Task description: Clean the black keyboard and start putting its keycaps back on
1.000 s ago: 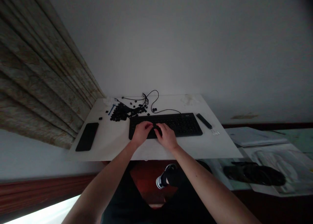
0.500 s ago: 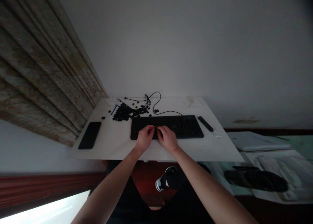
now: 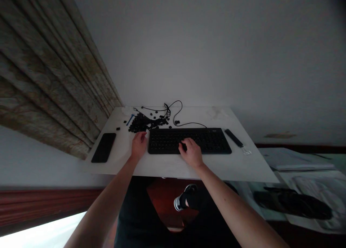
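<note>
The black keyboard (image 3: 162,141) lies on the white table, with many key positions looking dark and hard to tell apart. My left hand (image 3: 138,145) is beside the keyboard's left end, just below a heap of loose black keycaps (image 3: 143,122); its fingers are loosely bent and apart, and I see nothing in them. Over the middle of the keyboard, my right hand (image 3: 191,152) has its thumb and fingers curled together at the keys. Whatever is between those fingertips is dark and too small to make out.
A black phone (image 3: 103,147) lies at the table's left. A blue tool (image 3: 130,119) is beside the heap. The keyboard's black cable (image 3: 178,107) loops behind. On the right lies a black-handled tool with a clear wire end (image 3: 234,137). A patterned curtain (image 3: 54,71) hangs at left.
My left hand has left the middle of the keyboard and moved left, past its end towards the keycaps. My right hand stays over the keys. The view has shifted slightly.
</note>
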The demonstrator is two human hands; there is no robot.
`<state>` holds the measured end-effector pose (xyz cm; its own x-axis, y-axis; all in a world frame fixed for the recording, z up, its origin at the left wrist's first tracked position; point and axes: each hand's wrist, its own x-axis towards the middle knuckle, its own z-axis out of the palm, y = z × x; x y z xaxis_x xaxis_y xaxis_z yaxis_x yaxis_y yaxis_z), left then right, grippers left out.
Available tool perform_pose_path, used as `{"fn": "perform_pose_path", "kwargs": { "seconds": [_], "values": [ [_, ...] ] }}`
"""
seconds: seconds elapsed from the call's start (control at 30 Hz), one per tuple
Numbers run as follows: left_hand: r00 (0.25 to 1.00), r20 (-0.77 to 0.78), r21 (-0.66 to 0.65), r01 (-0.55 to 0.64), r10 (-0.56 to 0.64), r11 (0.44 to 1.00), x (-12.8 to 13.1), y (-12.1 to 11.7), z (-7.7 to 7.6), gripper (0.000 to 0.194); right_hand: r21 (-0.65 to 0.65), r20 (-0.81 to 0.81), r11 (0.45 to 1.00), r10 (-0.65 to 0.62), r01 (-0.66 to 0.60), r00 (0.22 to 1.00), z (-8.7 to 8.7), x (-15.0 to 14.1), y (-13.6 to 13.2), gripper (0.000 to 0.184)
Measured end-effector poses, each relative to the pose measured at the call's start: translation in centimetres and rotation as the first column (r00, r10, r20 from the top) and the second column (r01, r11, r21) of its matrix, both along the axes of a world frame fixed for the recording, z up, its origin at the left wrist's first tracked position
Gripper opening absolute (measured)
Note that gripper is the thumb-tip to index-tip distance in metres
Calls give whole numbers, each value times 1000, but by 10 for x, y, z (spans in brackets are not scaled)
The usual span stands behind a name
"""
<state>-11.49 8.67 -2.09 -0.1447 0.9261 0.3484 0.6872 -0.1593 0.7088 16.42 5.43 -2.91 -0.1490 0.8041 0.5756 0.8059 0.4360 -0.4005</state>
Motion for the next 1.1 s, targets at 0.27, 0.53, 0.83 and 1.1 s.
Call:
{"fn": "perform_pose_path", "kwargs": {
  "seconds": [0.27,0.53,0.83,1.1],
  "values": [
    [984,-139,0,116,-115,993,5,-5,-1,26,0,-28,999,-46,46,999,0,0,1,11],
    [978,-144,-3,155,-153,988,6,-11,-4,39,-20,-39,999,-40,39,998,1,-1,1,10],
    [949,-252,3,196,-189,981,10,-14,-4,38,-33,-38,998,-50,49,998,-1,0,2,10],
    [948,-257,12,197,-187,980,11,-14,-5,39,-40,-45,998,-53,51,998,0,1,2,18]
  ]
}}
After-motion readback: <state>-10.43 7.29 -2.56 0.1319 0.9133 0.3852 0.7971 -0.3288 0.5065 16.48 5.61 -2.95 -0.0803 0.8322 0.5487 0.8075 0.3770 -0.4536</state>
